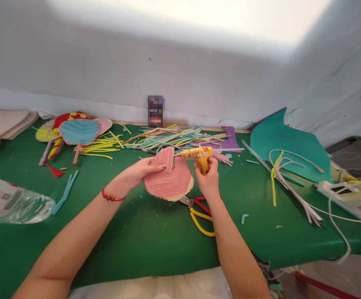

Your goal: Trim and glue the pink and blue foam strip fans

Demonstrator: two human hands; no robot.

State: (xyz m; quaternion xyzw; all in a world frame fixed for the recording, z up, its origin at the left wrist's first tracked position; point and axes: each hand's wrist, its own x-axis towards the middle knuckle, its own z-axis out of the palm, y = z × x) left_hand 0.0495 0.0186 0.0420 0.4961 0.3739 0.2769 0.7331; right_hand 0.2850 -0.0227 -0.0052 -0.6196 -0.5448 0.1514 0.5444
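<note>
My left hand (143, 170) grips a pink ribbed foam leaf shape (169, 178) by its upper left edge, holding it just above the green table (130, 232). My right hand (208, 176) is wrapped round the handle of a yellow glue gun (197, 154). The gun's nozzle points left at the top of the pink piece. A red bead bracelet sits on my left wrist.
Yellow-and-red scissors (201, 211) lie under my right wrist. A heap of coloured foam strips (177, 137) is behind the hands. Finished foam shapes (74, 131) lie at back left, a plastic bottle (12, 203) at left, a teal sheet (283, 143) and a power strip (348, 195) at right.
</note>
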